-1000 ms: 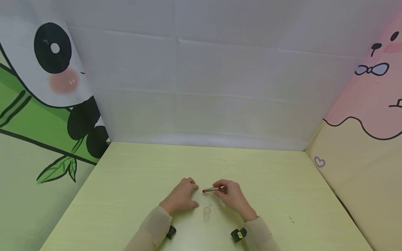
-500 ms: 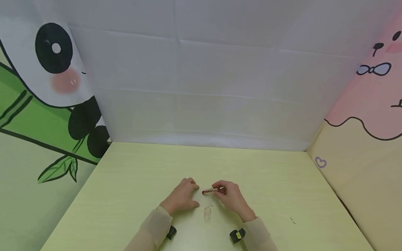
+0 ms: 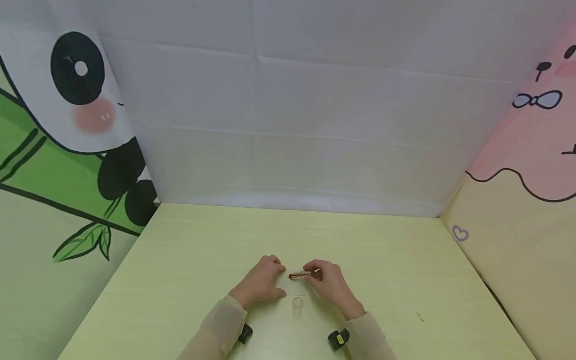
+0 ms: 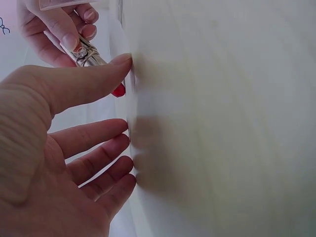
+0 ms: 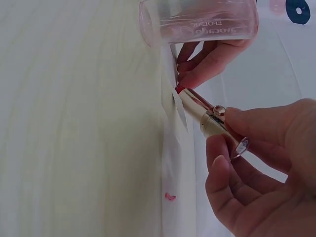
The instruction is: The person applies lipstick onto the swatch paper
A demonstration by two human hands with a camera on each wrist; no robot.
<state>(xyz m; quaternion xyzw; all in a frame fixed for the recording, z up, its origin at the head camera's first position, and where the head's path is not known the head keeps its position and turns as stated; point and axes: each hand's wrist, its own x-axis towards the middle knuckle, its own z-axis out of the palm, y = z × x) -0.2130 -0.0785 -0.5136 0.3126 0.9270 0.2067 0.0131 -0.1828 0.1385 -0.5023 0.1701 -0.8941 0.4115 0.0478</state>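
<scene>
My right hand [image 3: 334,286] pinches a gold lipstick [image 5: 200,108] between thumb and fingers. It is held tilted, red tip down and toward the left hand, close over the table. A round ornament shows on its side. My left hand [image 3: 260,282] rests its fingertips on the surface, fingers spread and fairly straight, thumb apart. In the left wrist view the left thumb [image 4: 94,81] covers part of the lipstick. Under the lipstick tip lies a thin whitish sheet [image 5: 173,153], marked by a small red smear [image 5: 170,196].
Between the forearms, nearer the body, stands a clear container [image 3: 298,307]; its side carries printed lettering. A thin dark mark [image 3: 420,316] shows on the pale table [image 3: 202,240] at the right. White sheeting [image 3: 292,125] closes the back, with painted panels at both sides.
The lipstick's red tip has dipped very slightly in the right hand's grip. The left hand stays in place.
</scene>
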